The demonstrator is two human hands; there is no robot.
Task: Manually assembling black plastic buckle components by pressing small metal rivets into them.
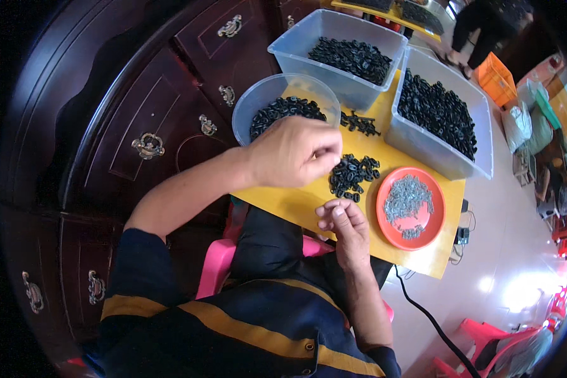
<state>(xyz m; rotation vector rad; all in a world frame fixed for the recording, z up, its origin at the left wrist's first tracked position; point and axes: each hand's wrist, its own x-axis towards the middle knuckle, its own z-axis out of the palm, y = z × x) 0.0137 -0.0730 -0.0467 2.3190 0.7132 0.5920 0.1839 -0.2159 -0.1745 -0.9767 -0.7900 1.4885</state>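
Left hand (293,153) was curled near the tub (324,91), right hand (351,234) narrowly pinched; contents, couldn't tell. Black parts (351,173) lay loose on the tabletop (394,159) beside the red dish (394,234); a low wrist sweep could've scattered them.

Tabletop (274,201) is showing yellow; looped parts (354,174) are gleaming black; dish (439,217) is glowing orange-red, metal bits (408,198) inside shining silver-grey; rectangular tub (353,92) is looking clear, faintly bluish; shirt (246,340) is running mustard stripes across navy; chair (215,268) is showing bright pink; cabinet (138,113) is gleaming dark reddish-brown, handles (148,146) silvery
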